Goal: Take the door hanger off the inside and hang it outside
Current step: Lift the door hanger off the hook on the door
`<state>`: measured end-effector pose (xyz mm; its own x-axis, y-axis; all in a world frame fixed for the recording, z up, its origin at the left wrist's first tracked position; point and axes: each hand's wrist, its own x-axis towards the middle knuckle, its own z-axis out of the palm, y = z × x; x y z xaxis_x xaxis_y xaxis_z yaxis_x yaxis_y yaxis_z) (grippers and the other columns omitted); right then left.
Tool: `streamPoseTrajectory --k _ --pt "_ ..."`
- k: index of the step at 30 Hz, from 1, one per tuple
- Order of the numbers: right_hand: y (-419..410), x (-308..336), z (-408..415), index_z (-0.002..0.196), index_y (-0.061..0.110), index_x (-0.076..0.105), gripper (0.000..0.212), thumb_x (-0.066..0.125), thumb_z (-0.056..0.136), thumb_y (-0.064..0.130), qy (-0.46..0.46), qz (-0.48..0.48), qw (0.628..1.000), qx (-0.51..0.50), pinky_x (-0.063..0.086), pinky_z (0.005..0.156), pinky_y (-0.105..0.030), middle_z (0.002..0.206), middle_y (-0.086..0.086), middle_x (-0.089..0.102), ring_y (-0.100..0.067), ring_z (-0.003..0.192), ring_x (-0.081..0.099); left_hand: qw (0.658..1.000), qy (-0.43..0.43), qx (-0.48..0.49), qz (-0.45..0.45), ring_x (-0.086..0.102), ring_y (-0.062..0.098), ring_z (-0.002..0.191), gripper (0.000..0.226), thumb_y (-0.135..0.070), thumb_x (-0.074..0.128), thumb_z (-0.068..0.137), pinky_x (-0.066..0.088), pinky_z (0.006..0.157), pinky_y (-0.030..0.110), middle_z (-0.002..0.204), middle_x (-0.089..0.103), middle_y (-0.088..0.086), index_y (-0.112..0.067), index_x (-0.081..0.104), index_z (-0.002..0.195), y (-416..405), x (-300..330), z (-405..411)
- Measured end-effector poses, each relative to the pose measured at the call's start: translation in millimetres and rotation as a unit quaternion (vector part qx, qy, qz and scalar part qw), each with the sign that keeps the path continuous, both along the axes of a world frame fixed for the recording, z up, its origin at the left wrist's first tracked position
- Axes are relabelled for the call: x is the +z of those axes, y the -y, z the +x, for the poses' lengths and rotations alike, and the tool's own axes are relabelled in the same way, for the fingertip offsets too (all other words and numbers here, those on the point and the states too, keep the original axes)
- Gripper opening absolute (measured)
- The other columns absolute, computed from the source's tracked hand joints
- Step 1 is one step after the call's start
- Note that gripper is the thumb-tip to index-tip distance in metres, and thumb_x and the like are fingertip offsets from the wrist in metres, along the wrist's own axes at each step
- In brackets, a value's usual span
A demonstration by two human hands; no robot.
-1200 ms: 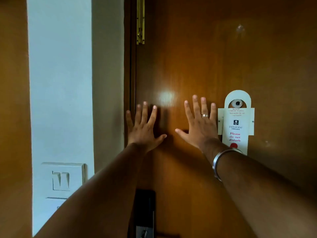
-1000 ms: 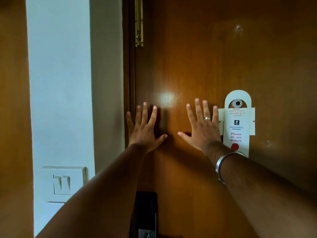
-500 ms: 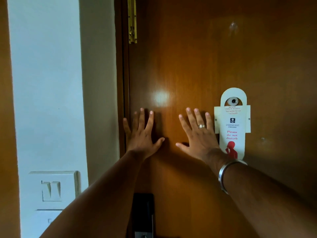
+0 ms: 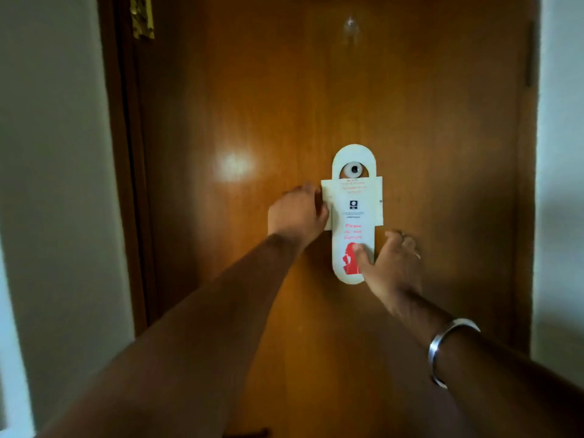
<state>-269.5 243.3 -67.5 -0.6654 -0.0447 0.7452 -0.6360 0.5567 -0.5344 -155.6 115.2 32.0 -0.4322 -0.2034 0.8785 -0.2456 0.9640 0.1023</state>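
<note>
A white door hanger [image 4: 354,203] with red "Please do not disturb" lettering hangs from the peephole [image 4: 354,169] of the brown wooden door [image 4: 259,105]. My left hand [image 4: 295,214] holds the hanger's left side flap, fingers curled around its edge. At the hanger's lower right, my right hand [image 4: 390,263] pinches the card, with the thumb lying on the red figure and the fingers behind the edge. A ring and a steel bangle [image 4: 450,349] are on my right arm.
The dark door frame [image 4: 123,184] and a brass hinge [image 4: 142,15] run along the door's left side. Pale walls [image 4: 53,184] flank the door on both sides. A small clear hook [image 4: 350,23] sits high on the door.
Both hands left the flat door panel and moved right onto the hanger, closing on its left flap and lower end. The view swung right and drew closer.
</note>
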Motion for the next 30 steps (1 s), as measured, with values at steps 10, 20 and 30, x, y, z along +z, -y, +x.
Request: streamPoseTrajectory --k 10,20,30 --pt "23 23 0 0.126 0.004 0.04 0.095 0.083 0.063 0.061 0.14 -0.074 0.981 0.116 0.056 0.066 -0.028 0.12 -0.014 0.059 -0.026 0.097 0.065 0.962 -0.031 -0.121 0.242 0.068 0.018 0.063 0.029 -0.043 0.069 0.089 0.055 0.058 0.031 0.073 0.073 0.001 -0.02 0.068 0.071 -17 75 -38" --pt "12 -22 0 0.08 0.021 0.057 0.017 0.07 0.09 0.027 0.183 -0.076 0.912 0.358 0.046 0.048 -0.014 0.105 -0.005 0.076 -0.008 0.077 0.072 0.955 -0.044 -0.138 0.257 0.06 0.015 0.065 0.025 -0.032 0.068 0.092 0.052 0.065 0.033 0.073 0.068 0.002 -0.015 0.067 0.074 7 33 11" --pt "6 -24 56 0.094 0.017 0.063 0.009 0.069 0.091 0.024 0.229 -0.12 0.825 0.503 0.052 0.051 -0.018 0.096 0.008 0.079 -0.007 0.084 0.075 0.843 0.072 -0.34 0.41 0.073 0.024 0.104 0.029 -0.024 0.062 0.095 0.06 0.088 0.041 0.121 0.073 0.006 -0.011 0.062 0.122 19 -97 76"
